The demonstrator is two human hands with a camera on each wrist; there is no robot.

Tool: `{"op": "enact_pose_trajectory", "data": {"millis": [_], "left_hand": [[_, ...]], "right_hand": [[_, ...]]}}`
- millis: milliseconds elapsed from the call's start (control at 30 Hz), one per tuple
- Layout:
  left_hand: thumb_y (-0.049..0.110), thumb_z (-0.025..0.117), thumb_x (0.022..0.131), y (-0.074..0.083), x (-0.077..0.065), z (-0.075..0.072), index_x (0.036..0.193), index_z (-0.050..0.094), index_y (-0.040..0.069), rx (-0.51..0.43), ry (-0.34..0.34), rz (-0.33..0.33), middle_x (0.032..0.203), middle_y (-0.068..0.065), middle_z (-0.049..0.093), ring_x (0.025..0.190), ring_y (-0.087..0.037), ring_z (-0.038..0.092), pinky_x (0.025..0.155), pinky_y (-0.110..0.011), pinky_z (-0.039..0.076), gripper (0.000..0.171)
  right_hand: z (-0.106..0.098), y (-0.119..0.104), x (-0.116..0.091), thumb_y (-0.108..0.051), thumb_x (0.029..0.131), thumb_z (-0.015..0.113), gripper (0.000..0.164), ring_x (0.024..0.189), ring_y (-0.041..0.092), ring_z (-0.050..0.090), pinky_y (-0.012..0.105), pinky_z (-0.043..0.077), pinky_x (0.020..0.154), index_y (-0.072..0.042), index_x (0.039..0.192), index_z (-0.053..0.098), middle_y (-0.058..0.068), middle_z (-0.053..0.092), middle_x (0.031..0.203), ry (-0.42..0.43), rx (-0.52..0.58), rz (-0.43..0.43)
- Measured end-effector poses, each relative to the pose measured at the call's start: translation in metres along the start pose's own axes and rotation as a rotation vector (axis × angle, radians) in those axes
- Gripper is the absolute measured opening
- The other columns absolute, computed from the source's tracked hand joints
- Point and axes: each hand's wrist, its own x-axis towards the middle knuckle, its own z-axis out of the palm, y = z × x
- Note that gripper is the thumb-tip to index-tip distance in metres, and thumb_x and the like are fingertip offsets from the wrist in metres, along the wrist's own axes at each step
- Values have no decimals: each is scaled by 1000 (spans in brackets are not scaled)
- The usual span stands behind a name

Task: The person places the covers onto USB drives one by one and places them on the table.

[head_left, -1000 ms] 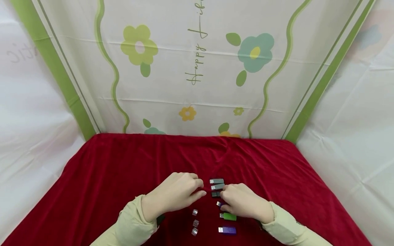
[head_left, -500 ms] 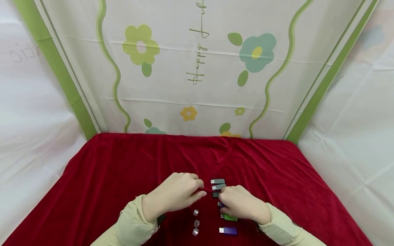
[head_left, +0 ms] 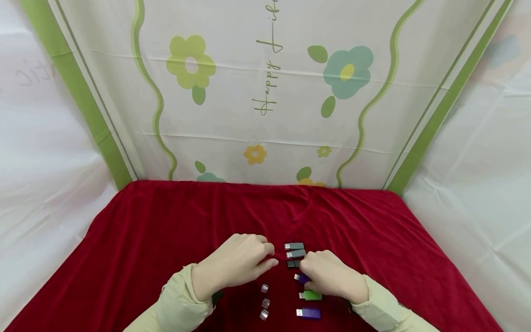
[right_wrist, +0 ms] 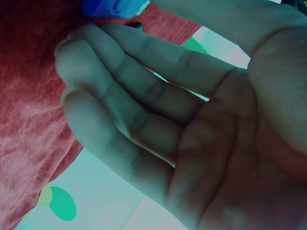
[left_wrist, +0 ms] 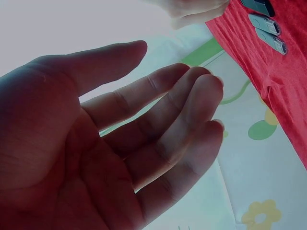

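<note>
- Purple USB stick (head_left: 303,279) with a bare metal plug is seen, in the head view, on the red velvet-covered worktop (head_left: 166,221), partly hidden by the bent fingers of the right hand (head_left: 332,274).
- Above it, a black USB stick (head_left: 292,264) and two grey USB sticks, the upper (head_left: 295,246) and the lower (head_left: 297,254), are set in a column; below it, a bright green USB stick (head_left: 313,295) and a larger purple USB stick (head_left: 312,313) are found.
- Left of these, three small clear block-shaped pieces (head_left: 266,303) are lined up. The left hand (head_left: 236,260) is held above them, well apart from the sticks.
- In the left wrist view, the left grip is seen released, thumb apart from loosely bent fingers; clear covers are shown over the grey sticks' plugs.
- In the right wrist view, the right grip is seen released, fingers gently curved. A blue-purple stick is glimpsed beyond the index finger; whether it is touched cannot be told, the thumb tip being out of frame.
</note>
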Motion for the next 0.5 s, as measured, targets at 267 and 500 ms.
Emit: {"op": "enact_pose_trajectory", "data": {"millis": [267,500], "left_hand": [[27,70,92,2,1,-1,88,74,17,1,-13,2,73,10,59,57,2,44,50,-14,38,12],[27,71,92,1,0,2,86,73,17,-8,-42,-6,70,12,55,56,1,43,50,-15,38,12]], "right_hand": [[2,3,-1,-12,67,82,44,49,3,28,23,29,40,-20,55,41,-10,35,56,10,-6,-23],[2,5,2,-13,65,81,44,49,4,26,24,28,39,-21,53,39,-10,33,55,24,-41,-62]]}}
